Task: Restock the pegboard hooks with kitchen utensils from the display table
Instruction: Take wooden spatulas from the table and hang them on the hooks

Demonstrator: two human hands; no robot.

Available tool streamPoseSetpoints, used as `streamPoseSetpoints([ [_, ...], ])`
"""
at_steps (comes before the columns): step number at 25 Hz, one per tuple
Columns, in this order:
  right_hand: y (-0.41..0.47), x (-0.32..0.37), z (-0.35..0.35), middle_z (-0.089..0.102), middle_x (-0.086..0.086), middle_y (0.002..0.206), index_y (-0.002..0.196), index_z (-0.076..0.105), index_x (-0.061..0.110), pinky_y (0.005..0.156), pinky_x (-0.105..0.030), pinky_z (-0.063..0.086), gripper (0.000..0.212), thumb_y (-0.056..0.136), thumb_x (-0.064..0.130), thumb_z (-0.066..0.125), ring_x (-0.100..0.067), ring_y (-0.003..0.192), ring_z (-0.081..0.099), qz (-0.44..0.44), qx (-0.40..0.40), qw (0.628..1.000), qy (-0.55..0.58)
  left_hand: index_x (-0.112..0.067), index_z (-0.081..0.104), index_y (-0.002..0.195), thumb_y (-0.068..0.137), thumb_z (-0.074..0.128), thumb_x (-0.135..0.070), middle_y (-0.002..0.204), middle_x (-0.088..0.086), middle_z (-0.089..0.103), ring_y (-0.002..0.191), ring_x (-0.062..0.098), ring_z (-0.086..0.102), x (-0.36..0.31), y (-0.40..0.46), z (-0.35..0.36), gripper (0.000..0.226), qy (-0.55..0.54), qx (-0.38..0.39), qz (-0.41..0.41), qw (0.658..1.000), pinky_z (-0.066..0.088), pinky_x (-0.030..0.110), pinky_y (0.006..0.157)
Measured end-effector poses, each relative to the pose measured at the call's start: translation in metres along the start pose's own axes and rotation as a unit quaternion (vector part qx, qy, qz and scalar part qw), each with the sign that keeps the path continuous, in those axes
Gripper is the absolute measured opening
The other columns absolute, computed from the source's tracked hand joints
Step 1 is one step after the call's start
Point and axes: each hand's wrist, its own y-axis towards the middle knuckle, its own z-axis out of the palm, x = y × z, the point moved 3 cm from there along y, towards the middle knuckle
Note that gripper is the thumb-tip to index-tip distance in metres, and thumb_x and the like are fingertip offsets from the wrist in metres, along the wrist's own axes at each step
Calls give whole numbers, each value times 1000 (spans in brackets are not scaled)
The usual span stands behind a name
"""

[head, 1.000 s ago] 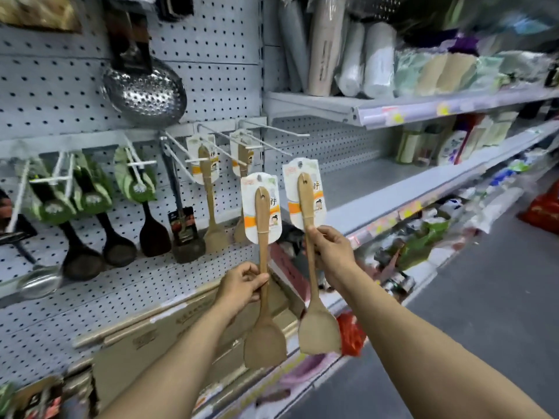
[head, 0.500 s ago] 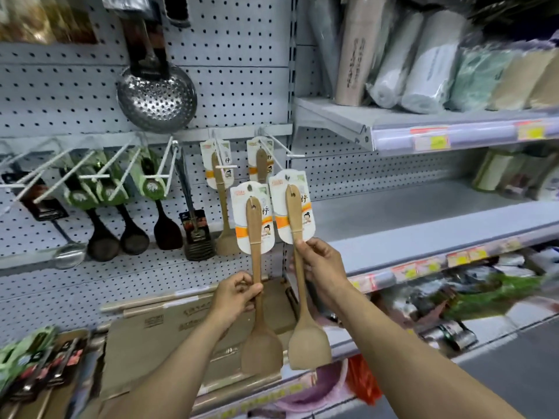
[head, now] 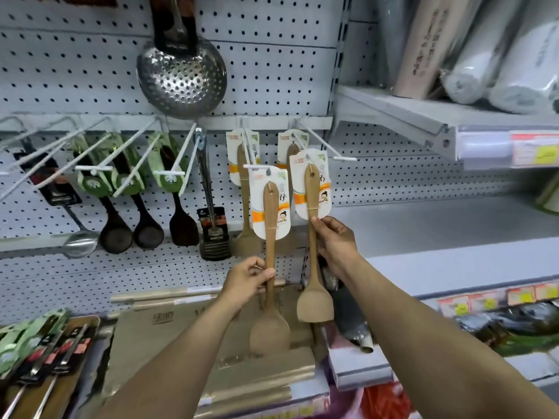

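Observation:
My left hand (head: 246, 282) grips the handle of a wooden spatula (head: 270, 267) with a white card label, its card top level with the tip of a white pegboard hook (head: 257, 166). A second wooden spatula (head: 313, 237), carded the same, is held upright by my right hand (head: 337, 240) just left of another white hook (head: 325, 145). Behind them two more carded wooden spatulas (head: 242, 189) hang on those hooks against the grey pegboard (head: 272, 71).
A steel skimmer (head: 181, 77) hangs above. Dark spoons in green cards (head: 121, 207), a dark turner (head: 183, 219) and a slotted turner (head: 213, 234) hang to the left. Cardboard boxes (head: 181, 334) and packed utensils (head: 33, 352) lie below. Grey shelves (head: 423, 125) with rolls jut out on the right.
The view has closed in on the pegboard. Both hands have carried the spatulas up toward the two hooks, the card tops now reaching hook level.

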Motion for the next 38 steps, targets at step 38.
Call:
streamPoseSetpoints([
  [38,-71,87,-12,72,-7,83,84,71,9,78,-35,54,7,81,10,78,-21,76,65,-129,138,982,12,-15,60,78,84,73,-12,85,23,68,80,25,66,-15,-58,72,14,-1,-31,85,996,58,43,74],
])
